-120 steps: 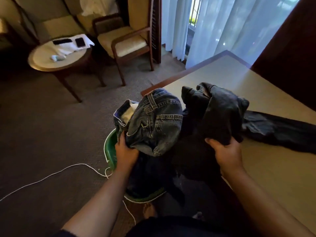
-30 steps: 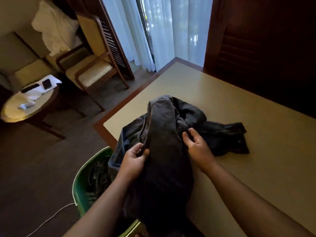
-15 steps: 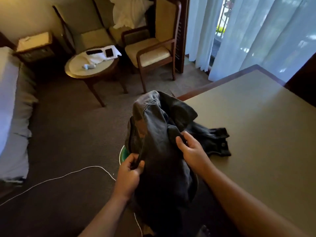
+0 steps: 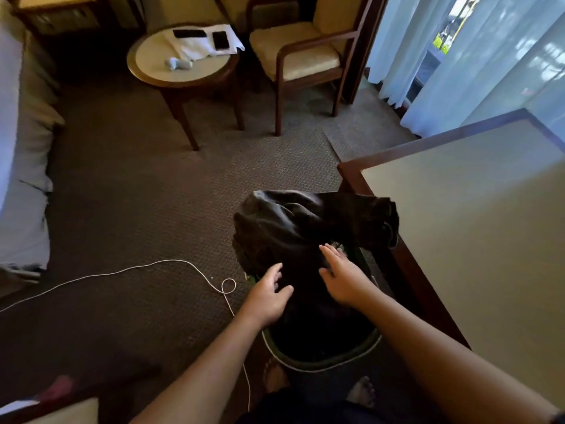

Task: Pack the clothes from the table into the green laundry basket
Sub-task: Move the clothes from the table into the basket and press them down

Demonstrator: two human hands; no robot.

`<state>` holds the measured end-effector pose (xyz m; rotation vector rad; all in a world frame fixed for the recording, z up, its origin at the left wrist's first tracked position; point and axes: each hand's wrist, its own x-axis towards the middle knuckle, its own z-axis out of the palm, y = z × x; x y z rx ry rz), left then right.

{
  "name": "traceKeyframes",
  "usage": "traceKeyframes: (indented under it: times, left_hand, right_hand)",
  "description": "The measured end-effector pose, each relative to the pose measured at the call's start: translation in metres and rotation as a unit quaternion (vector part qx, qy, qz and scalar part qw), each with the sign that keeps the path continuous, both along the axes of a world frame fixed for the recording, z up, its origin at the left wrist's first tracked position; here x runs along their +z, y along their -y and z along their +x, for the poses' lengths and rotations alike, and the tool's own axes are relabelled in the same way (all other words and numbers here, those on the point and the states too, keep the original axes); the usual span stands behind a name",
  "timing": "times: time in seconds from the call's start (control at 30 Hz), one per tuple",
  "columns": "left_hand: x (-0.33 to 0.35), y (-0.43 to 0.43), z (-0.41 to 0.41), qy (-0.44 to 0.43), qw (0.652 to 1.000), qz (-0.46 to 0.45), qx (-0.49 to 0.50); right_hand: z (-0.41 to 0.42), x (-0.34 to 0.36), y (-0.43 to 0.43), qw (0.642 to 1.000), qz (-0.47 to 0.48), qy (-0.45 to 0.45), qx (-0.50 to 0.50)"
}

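A dark garment (image 4: 293,228) is heaped on top of the green laundry basket (image 4: 321,364), which stands on the carpet beside the table (image 4: 477,228). One end of the garment still lies over the table's left edge. My left hand (image 4: 269,296) rests on the near left of the heap with loosely bent fingers. My right hand (image 4: 342,275) lies flat on the garment, fingers straight. Only the basket's near rim shows; the cloth hides the rest.
A white cable (image 4: 153,267) loops across the carpet left of the basket. Further back stand a round side table (image 4: 183,75) with phones and a cloth, and a wooden armchair (image 4: 302,56). A bed edge (image 4: 21,179) runs along the left. Curtains hang at the right rear.
The dark garment has gone from the table and my grip down onto the basket. Both hands have let go and now lie on top of it.
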<state>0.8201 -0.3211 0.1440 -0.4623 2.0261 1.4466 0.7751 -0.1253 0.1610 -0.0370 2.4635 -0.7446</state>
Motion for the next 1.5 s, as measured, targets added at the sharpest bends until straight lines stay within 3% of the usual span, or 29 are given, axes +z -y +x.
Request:
traceKeyframes:
  times: [0.53,0.93,1.23,1.5]
  left_hand:
    - [0.020,-0.021,-0.029,-0.077,0.994,-0.037,-0.061]
    - [0.037,-0.009,-0.041,-0.093,0.991,-0.081,0.047]
    - [-0.018,0.062,-0.108,-0.038,0.990,-0.070,0.114]
    - [-0.102,0.115,-0.168,0.016,0.976,-0.203,0.079]
  right_hand:
    - [0.041,0.022,-0.002,0.988,-0.091,-0.011,-0.126]
    - [-0.018,0.032,0.018,0.990,-0.138,-0.029,0.001]
    - [-0.121,-0.003,0.088,0.999,-0.050,0.000,0.019]
    - [-0.179,-0.086,0.128,0.996,0.088,0.021,0.012]
